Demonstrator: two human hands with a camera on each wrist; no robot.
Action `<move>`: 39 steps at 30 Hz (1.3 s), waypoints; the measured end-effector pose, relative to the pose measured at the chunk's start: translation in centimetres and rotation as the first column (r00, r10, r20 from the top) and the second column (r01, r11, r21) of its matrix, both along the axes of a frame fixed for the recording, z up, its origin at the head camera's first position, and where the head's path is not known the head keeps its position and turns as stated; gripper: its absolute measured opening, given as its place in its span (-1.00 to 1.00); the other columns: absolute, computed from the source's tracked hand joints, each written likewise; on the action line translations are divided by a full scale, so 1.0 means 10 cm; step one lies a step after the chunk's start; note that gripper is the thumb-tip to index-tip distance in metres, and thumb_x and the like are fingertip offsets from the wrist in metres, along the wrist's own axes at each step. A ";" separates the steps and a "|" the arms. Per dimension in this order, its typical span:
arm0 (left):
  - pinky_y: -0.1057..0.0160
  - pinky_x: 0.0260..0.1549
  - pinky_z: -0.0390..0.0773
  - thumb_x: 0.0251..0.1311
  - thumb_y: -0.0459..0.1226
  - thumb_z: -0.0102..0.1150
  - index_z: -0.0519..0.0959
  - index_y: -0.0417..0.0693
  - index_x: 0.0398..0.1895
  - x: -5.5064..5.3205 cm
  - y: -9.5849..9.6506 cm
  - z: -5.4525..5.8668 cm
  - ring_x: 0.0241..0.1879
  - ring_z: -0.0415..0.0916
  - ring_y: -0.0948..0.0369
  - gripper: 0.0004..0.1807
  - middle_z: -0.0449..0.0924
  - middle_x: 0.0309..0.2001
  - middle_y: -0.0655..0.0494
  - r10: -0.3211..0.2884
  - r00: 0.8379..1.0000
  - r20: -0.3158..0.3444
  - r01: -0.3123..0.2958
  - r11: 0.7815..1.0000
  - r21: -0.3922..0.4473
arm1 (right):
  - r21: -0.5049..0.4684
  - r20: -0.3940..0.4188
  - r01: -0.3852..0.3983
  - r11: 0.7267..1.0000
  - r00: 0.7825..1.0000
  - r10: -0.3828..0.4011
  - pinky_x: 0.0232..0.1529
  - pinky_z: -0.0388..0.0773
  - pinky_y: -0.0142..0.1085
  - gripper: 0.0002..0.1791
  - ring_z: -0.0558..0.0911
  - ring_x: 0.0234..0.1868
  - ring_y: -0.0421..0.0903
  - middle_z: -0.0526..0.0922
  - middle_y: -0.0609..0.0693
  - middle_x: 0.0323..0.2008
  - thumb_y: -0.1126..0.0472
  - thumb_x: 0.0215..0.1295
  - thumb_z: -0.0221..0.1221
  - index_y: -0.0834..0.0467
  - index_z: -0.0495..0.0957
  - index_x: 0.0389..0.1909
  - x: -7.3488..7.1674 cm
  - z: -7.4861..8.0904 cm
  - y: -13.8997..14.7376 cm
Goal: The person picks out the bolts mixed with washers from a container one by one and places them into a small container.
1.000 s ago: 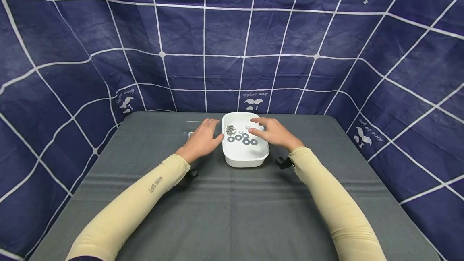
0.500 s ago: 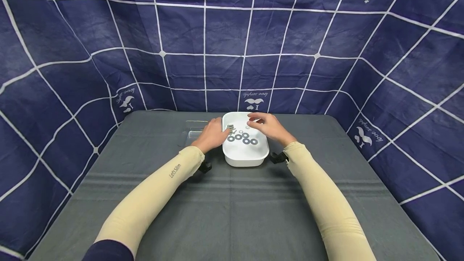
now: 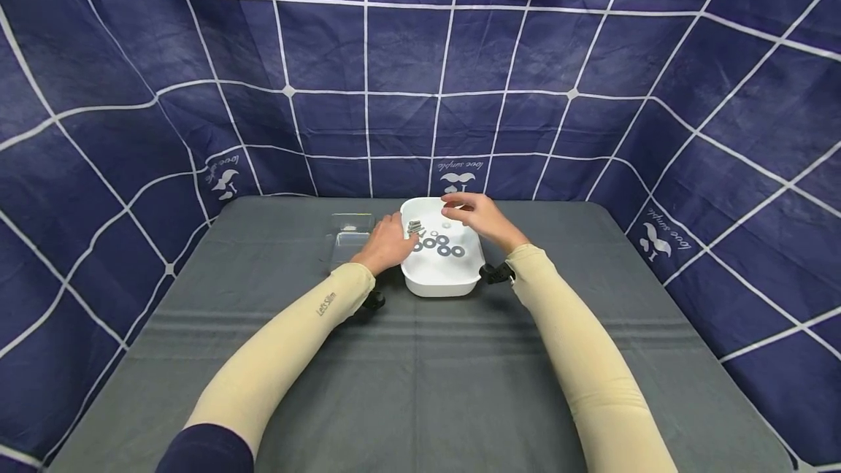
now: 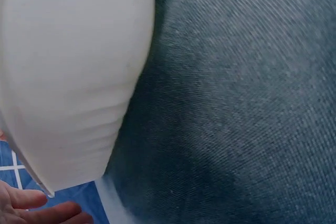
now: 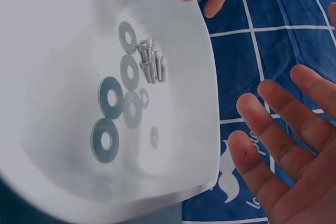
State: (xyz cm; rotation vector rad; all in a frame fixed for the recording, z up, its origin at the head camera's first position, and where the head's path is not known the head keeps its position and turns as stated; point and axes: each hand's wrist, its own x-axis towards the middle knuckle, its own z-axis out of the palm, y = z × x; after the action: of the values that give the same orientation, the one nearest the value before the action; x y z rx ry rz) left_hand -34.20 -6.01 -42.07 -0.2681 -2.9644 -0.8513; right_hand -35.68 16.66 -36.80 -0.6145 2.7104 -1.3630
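A white plastic tray [image 3: 442, 274] stands on the grey cloth. Inside lie several large flat washers [image 5: 105, 157], a small cluster of metal bolts [image 5: 152, 62] and two smaller rings. My left hand [image 3: 386, 245] is at the tray's left rim, thumb over the inside and fingers outside; whether it touches the rim is unclear. The left wrist view mostly shows the tray's outer wall [image 4: 79, 51], with loosely extended fingers low at left. My right hand [image 3: 488, 220] hovers over the tray's far right side, fingers spread and thumb apart. Between them I see nothing held.
Left of the tray, partly behind my left hand, lies a clear plastic box [image 3: 347, 241] with its transparent lid [image 3: 352, 222] raised or lying beyond it. A blue curtain [image 3: 407, 122] with white grid lines rises behind the grey-covered table [image 3: 420, 371].
My left hand has moved right, from beside the clear box to the tray's rim. My right hand has shifted slightly left and away from me. The tray and hardware look unmoved; the head view tilted slightly.
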 end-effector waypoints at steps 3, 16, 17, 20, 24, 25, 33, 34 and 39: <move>-0.07 0.27 0.41 0.35 -0.04 0.06 0.17 -0.38 0.46 -0.02 0.01 -0.02 0.24 0.41 -0.17 -0.22 0.40 0.24 -0.32 0.000 1.000 -0.002 0.000 1.000 0.002 | -0.026 0.027 0.005 1.000 1.000 -0.005 -0.07 0.53 -0.11 -0.48 0.63 0.02 0.02 0.66 0.06 0.14 -0.09 0.36 0.23 0.02 0.57 0.27 -0.02 0.01 -0.02; -0.06 0.28 0.41 0.33 -0.08 0.11 0.05 -0.39 0.49 -0.08 0.03 -0.04 0.26 0.41 -0.20 -0.16 0.37 0.26 -0.36 0.008 1.000 -0.005 -0.008 1.000 0.003 | -0.141 0.074 0.022 0.990 0.997 -0.011 0.01 0.57 -0.10 -0.51 0.65 0.07 0.04 0.68 0.10 0.08 -0.01 0.37 0.25 0.10 0.58 0.24 -0.21 0.03 -0.15; -0.06 0.28 0.41 0.33 -0.08 0.11 0.06 -0.39 0.49 -0.08 0.03 -0.04 0.26 0.41 -0.19 -0.16 0.38 0.26 -0.36 0.007 1.000 -0.008 -0.007 1.000 -0.001 | -0.152 0.079 0.024 0.988 0.997 -0.012 0.01 0.57 -0.10 -0.52 0.65 0.07 0.05 0.68 0.11 0.08 0.00 0.36 0.25 0.10 0.58 0.23 -0.22 0.04 -0.17; -0.06 0.27 0.42 0.33 -0.07 0.11 0.07 -0.38 0.48 -0.08 0.02 -0.03 0.25 0.43 -0.19 -0.17 0.41 0.23 -0.35 0.004 1.000 -0.019 -0.005 1.000 -0.016 | -0.180 0.091 0.036 0.983 0.996 -0.020 0.01 0.57 -0.08 -0.53 0.66 0.07 0.07 0.68 0.12 0.08 0.01 0.36 0.26 0.12 0.60 0.21 -0.27 0.02 -0.21; -0.06 0.24 0.44 0.32 -0.04 0.10 0.09 -0.38 0.48 -0.07 0.01 -0.03 0.22 0.46 -0.19 -0.17 0.44 0.20 -0.35 -0.007 0.999 -0.031 0.006 0.999 -0.036 | -0.209 0.116 0.052 0.977 0.993 -0.028 0.07 0.56 0.04 -0.54 0.65 0.07 0.10 0.67 0.14 0.09 0.03 0.35 0.27 0.14 0.60 0.19 -0.32 -0.01 -0.26; -0.06 0.24 0.44 0.33 -0.04 0.10 0.08 -0.38 0.48 -0.07 0.00 -0.03 0.21 0.47 -0.19 -0.16 0.45 0.20 -0.36 -0.009 0.999 -0.032 0.008 0.999 -0.043 | -0.214 0.123 0.054 0.975 0.992 -0.028 0.10 0.54 0.09 -0.53 0.65 0.07 0.11 0.66 0.15 0.10 0.04 0.35 0.26 0.16 0.59 0.20 -0.33 -0.02 -0.28; -0.04 0.14 0.52 0.33 -0.04 0.07 0.05 -0.41 0.48 -0.04 -0.02 -0.02 0.13 0.54 -0.16 -0.16 0.50 0.16 -0.35 -0.005 1.000 0.001 0.005 0.997 -0.074 | -0.239 0.153 0.080 0.968 0.987 -0.044 0.18 0.44 0.24 -0.50 0.62 0.07 0.19 0.65 0.17 0.08 0.08 0.36 0.26 0.25 0.56 0.22 -0.39 -0.13 -0.40; -0.04 0.12 0.53 0.33 -0.05 0.07 0.05 -0.41 0.47 -0.02 -0.02 -0.03 0.11 0.56 -0.16 -0.16 0.52 0.14 -0.35 -0.003 1.000 0.006 0.004 0.998 -0.069 | -0.236 0.160 0.090 0.968 0.986 -0.052 0.18 0.45 0.23 -0.51 0.62 0.05 0.16 0.65 0.16 0.06 0.08 0.36 0.26 0.25 0.57 0.22 -0.39 -0.16 -0.40; -0.04 0.03 0.58 0.33 -0.04 0.08 0.06 -0.37 0.45 0.01 0.04 -0.09 0.02 0.63 -0.15 -0.18 0.59 0.04 -0.35 0.013 1.000 0.021 -0.012 0.998 -0.063 | -0.224 0.191 0.118 0.967 0.979 -0.076 0.17 0.46 0.21 -0.54 0.61 -0.05 0.02 0.63 0.16 0.07 0.13 0.36 0.25 0.25 0.58 0.22 -0.41 -0.27 -0.42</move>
State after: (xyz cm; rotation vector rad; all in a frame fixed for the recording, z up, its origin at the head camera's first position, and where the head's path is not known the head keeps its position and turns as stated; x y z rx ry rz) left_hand -34.09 -5.62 -42.97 -0.2445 -3.0136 -0.7652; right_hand -39.76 12.49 -39.46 -0.3514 2.4873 -1.6897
